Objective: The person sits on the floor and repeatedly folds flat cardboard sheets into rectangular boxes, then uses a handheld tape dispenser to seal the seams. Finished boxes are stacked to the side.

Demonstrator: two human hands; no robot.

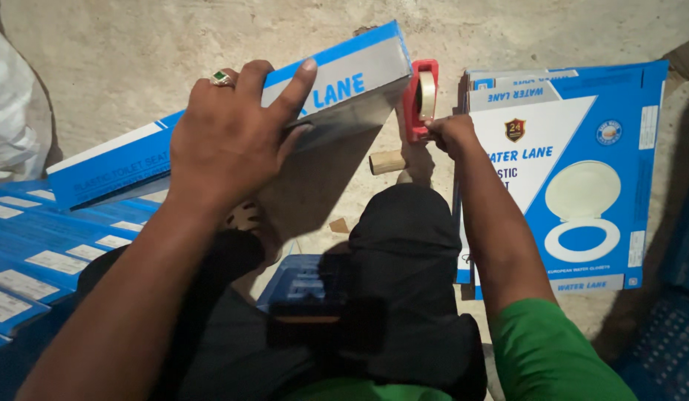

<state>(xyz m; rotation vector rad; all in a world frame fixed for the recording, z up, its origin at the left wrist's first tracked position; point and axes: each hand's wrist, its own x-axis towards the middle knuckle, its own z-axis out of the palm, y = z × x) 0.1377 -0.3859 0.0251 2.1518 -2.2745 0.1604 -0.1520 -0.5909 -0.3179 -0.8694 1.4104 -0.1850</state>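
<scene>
My left hand (pixel 229 134), with a green-stoned ring on one finger, grips the top edge of a long, flat blue and white cardboard box (pixel 114 163) and holds it tilted up over my lap. My right hand (pixel 448 132) is closed on a red tape dispenser (pixel 420 100) carrying a roll of clear tape, and presses it against the box's right end. My knee in dark trousers sits below the box.
A stack of flattened blue and white boxes (pixel 582 171) pictured with a toilet seat lies at the right. More blue boxes (pixel 40 252) are piled at the left. A cardboard tube (pixel 386 162) lies on the concrete floor (pixel 136 59). A white sack (pixel 10 111) is at far left.
</scene>
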